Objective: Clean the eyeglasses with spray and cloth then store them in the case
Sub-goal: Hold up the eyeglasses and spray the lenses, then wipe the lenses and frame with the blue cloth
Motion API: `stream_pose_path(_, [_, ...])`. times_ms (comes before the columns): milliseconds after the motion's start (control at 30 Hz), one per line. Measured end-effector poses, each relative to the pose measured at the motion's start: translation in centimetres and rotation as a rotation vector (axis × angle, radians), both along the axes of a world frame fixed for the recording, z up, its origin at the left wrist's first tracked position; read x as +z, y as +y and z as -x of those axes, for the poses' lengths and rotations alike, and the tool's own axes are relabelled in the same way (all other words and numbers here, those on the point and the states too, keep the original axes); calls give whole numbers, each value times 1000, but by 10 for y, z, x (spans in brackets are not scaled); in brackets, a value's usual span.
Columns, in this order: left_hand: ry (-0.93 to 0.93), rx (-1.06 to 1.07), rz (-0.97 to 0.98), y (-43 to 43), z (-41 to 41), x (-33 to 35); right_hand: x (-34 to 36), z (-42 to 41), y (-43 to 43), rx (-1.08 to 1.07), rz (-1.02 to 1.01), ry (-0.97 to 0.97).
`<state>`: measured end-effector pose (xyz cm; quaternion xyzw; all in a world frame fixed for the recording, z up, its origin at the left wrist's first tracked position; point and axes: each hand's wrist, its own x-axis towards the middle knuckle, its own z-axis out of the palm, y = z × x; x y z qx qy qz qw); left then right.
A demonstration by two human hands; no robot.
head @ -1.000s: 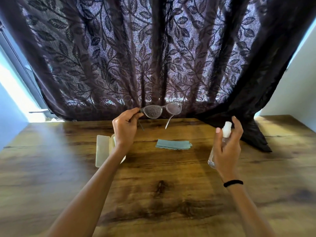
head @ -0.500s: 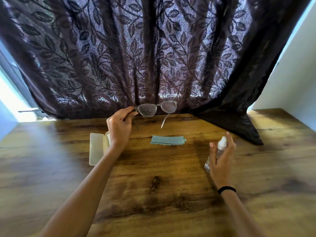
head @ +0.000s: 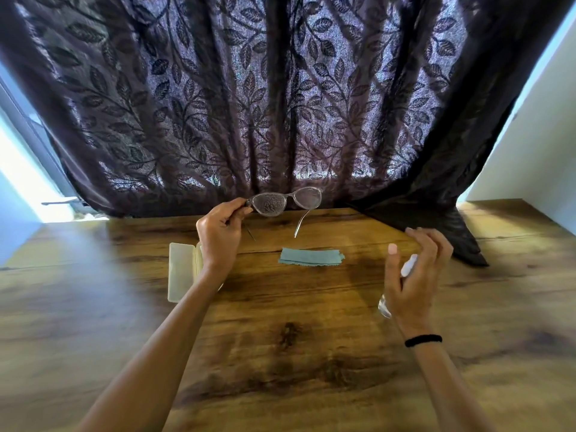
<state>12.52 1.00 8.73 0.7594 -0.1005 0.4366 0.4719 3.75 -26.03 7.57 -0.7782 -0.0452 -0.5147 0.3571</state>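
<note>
My left hand pinches the left corner of the clear-framed eyeglasses and holds them up above the far side of the table, temples hanging down. The left lens is speckled with spray droplets. My right hand is low over the table at the right, its fingers spread and loose around the small clear spray bottle, whose base is down at the table. The thumb is off the bottle. A folded blue-grey cloth lies on the table between my hands. The pale case lies open behind my left wrist.
The wooden table fills the near view. A dark leaf-patterned curtain hangs along its far edge, and a fold of it spills onto the table at the right, just beyond my right hand.
My right hand has come down from spraying height to the table with the bottle, and its fingers have spread open. My left hand keeps the glasses held up in the same place.
</note>
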Motion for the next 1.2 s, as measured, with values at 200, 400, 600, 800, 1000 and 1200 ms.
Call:
stream_pose_path(200, [9, -9, 32, 6, -1, -4, 22, -19, 33, 105, 124, 54])
stream_pose_path(400, [-22, 11, 32, 14, 1, -2, -8, -70, 45, 202, -5, 668])
stream_pose_path(600, [-19, 21, 34, 23, 2, 2, -39, -102, 41, 103, -111, 847])
stream_pose_path(800, [-4, -2, 56, 22, 3, 3, -50, -111, 30, -11, 79, 1061])
stream_pose_path(1000, [12, -4, 70, 19, 3, 1, -44, -105, 29, 15, 96, 1077])
stream_pose_path(1200, [41, 11, 59, 19, 4, 0, -38, -103, 29, 96, -87, 1026])
